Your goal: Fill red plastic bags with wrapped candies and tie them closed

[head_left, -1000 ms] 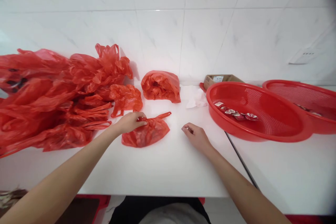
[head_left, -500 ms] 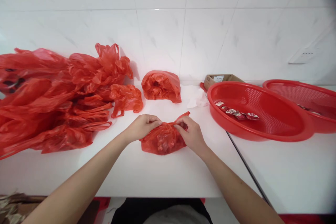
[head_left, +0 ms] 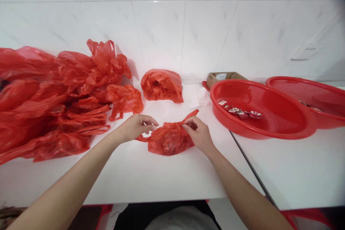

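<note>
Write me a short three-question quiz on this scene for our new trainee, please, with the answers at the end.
1. Multiple choice: What lies in the nearer basket?
a) spoons
b) small packets
c) cups
2. True or false: The cardboard box sits behind the nearer basket, by the tiled wall.
3. Fill in the colour: The right hand pinches the gathered top of a ____ plastic bag.

Key: 1 b; 2 true; 3 red.

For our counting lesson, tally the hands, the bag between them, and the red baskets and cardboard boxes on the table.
Hands: 2 (left hand, right hand)
Bag between them: 1
Red baskets: 2 (front basket, back basket)
Cardboard box: 1
Total: 6
</note>
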Demonstrator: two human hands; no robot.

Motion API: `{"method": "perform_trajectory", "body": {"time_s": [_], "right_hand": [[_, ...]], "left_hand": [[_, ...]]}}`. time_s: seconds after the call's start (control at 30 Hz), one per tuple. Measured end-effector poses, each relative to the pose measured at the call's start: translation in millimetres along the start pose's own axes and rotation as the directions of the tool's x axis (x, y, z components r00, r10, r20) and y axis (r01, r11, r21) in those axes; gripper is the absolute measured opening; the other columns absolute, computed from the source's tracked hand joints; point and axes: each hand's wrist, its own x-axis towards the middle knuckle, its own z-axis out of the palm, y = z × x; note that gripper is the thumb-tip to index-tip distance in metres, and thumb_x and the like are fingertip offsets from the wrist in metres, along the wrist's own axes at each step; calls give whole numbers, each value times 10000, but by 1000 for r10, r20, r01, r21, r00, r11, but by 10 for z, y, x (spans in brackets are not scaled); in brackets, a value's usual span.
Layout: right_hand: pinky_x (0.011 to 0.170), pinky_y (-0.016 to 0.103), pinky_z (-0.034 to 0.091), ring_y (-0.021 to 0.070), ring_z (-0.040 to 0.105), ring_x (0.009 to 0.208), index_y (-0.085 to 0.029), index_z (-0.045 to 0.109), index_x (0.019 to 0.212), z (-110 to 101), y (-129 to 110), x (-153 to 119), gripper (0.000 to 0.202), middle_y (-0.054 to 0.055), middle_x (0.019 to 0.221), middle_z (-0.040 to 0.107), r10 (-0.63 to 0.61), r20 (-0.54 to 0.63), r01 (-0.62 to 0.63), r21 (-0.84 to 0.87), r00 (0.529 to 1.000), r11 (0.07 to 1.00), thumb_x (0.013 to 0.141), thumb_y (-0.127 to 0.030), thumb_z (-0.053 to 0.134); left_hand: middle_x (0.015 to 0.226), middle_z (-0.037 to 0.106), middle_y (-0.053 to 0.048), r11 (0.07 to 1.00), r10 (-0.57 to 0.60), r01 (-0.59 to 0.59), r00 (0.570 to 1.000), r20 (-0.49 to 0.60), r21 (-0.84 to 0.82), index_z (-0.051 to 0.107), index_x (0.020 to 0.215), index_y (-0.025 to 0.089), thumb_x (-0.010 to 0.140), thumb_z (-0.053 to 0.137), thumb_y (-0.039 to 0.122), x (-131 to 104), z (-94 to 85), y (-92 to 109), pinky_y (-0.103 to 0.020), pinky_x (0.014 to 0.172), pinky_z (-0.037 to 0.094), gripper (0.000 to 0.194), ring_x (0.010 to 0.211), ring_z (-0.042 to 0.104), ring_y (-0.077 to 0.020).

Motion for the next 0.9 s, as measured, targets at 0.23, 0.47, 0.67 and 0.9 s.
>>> {"method": "perform_trajectory", "body": {"time_s": [0.23, 0.47, 0.67, 0.9], "right_hand": [[638, 268, 417, 134, 496, 667, -213, 615, 789, 29, -1, -21, 57, -20, 727, 549, -47, 6, 47, -10, 999, 999, 837, -242, 607], [679, 275, 445, 143, 549, 719, -217, 641, 826, 64, -8, -55, 88, 2, 803, 611, -107, 43, 110, -76, 993, 991, 864, -275, 587], [663, 291, 403, 162, 533, 729, -209, 585, 770, -107, 131, 103, 119, 16, 791, 604, -111, -112, 86, -204, 987, 975, 857, -277, 542], [750, 348, 460, 195, 569, 787, -189, 551, 862, -440, 342, 289, 171, 67, 873, 633, -71, -362, -12, -223, 929, 975, 871, -348, 486]], "left_hand": [[717, 615, 35, 999, -35, 31, 996, 88, 43, 682, 994, 249, 724, 694, 458, 5, 141, -26, -268, 585, 473, 342, 578, 586, -147], [847, 659, -2, 967, 169, -151, 983, -74, 206, 697, 766, 236, 776, 645, 414, 13, 418, -39, -301, 701, 451, 185, 733, 587, -180], [748, 596, 20, 976, 207, -202, 976, -61, 82, 588, 668, 215, 846, 594, 434, -67, 434, -74, -280, 644, 418, 283, 671, 521, -149], [753, 630, 4, 986, 140, -128, 985, -105, 110, 612, 699, 227, 865, 558, 511, -99, 364, -261, -307, 689, 445, 334, 730, 569, -183]]}}
